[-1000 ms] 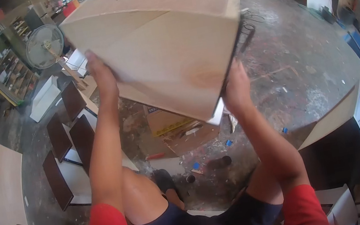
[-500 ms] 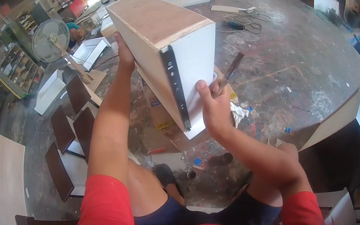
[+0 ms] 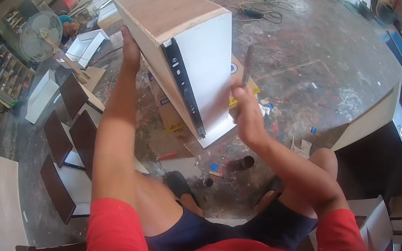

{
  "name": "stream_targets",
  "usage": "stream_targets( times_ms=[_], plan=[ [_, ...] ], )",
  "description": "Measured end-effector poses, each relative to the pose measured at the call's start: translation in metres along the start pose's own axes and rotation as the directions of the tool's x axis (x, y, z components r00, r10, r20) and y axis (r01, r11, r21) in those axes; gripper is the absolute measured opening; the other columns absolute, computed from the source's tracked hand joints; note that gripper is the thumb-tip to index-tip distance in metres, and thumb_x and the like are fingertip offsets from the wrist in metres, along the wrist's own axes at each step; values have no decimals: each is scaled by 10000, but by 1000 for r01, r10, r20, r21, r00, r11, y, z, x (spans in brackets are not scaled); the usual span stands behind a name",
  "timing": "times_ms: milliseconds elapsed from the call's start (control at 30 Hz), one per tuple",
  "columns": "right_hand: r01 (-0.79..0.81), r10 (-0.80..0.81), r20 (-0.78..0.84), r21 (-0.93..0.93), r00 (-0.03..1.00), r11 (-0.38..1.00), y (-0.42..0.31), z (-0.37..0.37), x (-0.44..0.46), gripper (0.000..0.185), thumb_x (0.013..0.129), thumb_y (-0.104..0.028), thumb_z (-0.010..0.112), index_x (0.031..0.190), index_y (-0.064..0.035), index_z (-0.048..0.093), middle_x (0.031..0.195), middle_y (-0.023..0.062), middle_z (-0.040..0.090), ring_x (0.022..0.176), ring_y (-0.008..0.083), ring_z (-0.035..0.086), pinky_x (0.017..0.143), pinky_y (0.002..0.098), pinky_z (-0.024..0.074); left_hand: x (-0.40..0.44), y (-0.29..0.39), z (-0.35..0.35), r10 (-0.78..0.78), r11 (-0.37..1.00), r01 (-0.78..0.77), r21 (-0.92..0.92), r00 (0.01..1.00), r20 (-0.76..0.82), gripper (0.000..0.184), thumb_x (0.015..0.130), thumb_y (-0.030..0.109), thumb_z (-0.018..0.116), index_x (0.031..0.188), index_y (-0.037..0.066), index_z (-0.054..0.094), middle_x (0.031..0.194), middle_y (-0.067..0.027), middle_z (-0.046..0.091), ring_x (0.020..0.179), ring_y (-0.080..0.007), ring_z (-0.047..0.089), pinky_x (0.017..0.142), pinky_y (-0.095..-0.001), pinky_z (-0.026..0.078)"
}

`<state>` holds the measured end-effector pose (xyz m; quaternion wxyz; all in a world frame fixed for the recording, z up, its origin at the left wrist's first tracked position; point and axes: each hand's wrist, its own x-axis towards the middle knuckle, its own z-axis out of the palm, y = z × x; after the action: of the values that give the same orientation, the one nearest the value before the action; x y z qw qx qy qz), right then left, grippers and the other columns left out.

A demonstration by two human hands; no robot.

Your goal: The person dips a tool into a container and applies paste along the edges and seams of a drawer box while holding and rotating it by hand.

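Observation:
A wooden drawer box stands tilted in front of me, its plywood face up and a white panel towards me. A black metal drawer slide runs down its near left edge. My left hand holds the box's left side towards the far end; some of its fingers are hidden. Just right of the white panel, my right hand is closed round a slim brown-ended tool, whose exact kind is unclear. That hand is slightly blurred. Under the box sits a cardboard carton.
Dark-fronted drawers stand on the floor at left, near a pedestal fan. Another dark-fronted piece is at right. A corded power tool lies beyond. Two small cylinders stand by my feet. A person crouches behind the fan.
My right hand has come off the white panel and moved slightly right and down, with the tool turned more upright. The left hand stays on the box. The whole view has shifted a little.

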<state>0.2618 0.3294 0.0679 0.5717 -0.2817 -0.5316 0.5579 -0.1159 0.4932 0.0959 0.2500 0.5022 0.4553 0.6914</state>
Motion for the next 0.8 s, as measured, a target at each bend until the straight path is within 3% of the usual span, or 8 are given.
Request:
stream_targets(
  times_ms=[67,167,233,300,400,467,700,800],
  plan=[
    [114,-120,-68,-90,990,989,5,-13,-19,425,1131,-374,362,1263,-21,558,1171,78,581,937,133,593,878,305,492,-40,37,14,43,996,-35,76,994,-103,796,1105,622,300,1528,-31,474,1466,-191,580,1363,-299,528,1177,-366,370],
    [-70,113,125,-302,986,951,-4,-59,-72,344,1130,-321,409,1230,-26,555,1066,62,588,897,144,583,817,312,505,-115,101,27,251,929,-123,348,903,-350,651,1108,453,473,1509,-60,464,1407,-197,600,1273,-289,553,1151,-389,371],
    [-184,225,81,-350,971,919,13,-63,-109,235,1121,-248,462,1162,-37,558,953,43,601,769,143,572,723,326,498,-203,177,49,123,991,-103,86,952,-280,675,1062,453,566,1528,-23,458,1210,-133,653,1175,-228,581,1084,-366,406],
    [-206,232,8,-429,973,880,33,-63,-131,162,1106,-201,521,1116,-43,555,878,31,604,704,140,563,670,327,487,-288,213,42,268,931,-235,-280,959,86,519,1047,299,529,1432,-49,496,1032,-103,603,1027,-218,605,924,-374,497],
    [-186,142,-122,-550,982,814,61,-47,-150,173,1067,-185,628,1105,-44,534,889,36,588,757,124,544,686,302,466,-336,262,76,547,716,-346,-606,818,179,353,1052,260,601,1370,107,593,856,-66,580,772,-215,565,728,-364,494],
    [-166,68,-227,-451,972,877,99,-40,-139,219,1069,-211,639,1130,-45,510,921,33,563,800,120,525,713,294,461,-352,285,94,716,503,-344,-792,680,159,275,1056,234,649,1330,211,658,739,-42,564,602,-213,538,597,-358,493],
    [-287,336,-463,177,820,942,186,5,-119,401,1090,-420,611,1187,-80,424,937,16,517,796,108,510,708,281,467,-368,315,110,521,595,-252,-764,844,127,202,967,21,600,1043,207,592,659,22,504,500,-109,455,530,-283,436],
    [-233,256,-476,107,842,967,199,19,-122,396,1091,-430,607,1170,-86,425,929,15,516,797,107,512,711,273,461,-367,320,108,504,618,-196,-762,842,193,186,971,16,572,950,199,544,637,25,485,480,-102,442,507,-281,433]
  ],
)
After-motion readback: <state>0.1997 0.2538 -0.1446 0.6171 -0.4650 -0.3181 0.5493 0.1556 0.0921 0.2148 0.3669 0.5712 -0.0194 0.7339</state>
